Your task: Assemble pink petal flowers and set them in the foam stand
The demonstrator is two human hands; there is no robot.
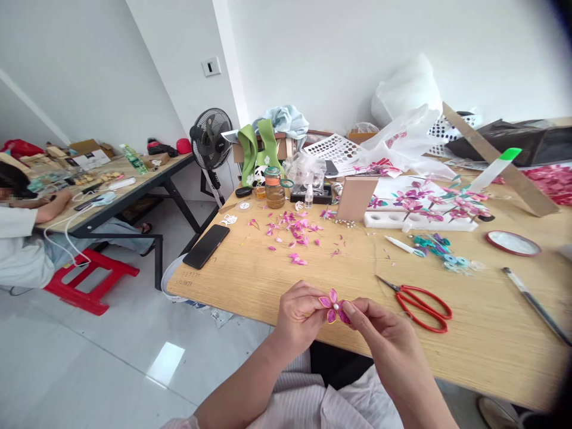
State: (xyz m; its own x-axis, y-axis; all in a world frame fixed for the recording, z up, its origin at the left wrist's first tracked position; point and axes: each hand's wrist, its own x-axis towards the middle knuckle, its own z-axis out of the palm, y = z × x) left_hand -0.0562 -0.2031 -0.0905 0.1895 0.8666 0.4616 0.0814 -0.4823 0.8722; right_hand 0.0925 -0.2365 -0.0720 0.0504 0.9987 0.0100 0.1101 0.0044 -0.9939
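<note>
Between my two hands, just over the table's front edge, is a small artificial flower (332, 300) with pink, gold-edged petals and a white bead at its centre. My left hand (298, 314) is closed on its left side, the fingers curled behind the petals. With thumb and fingertips my right hand (379, 325) pinches a petal on the right. Red-handled scissors (422, 307) lie on the table close to my right hand, tips pointing left and away. Loose pink petals (299, 229) are scattered on the wood beyond the hands.
A black phone (206, 246) lies near the table's left corner. Finished flowers (413, 205) stand in a white foam holder (375, 221). A pen (536, 304) and a red-rimmed round dish (513, 243) are at right. Another person (22, 238) sits at the left table, beside a fan (210, 140).
</note>
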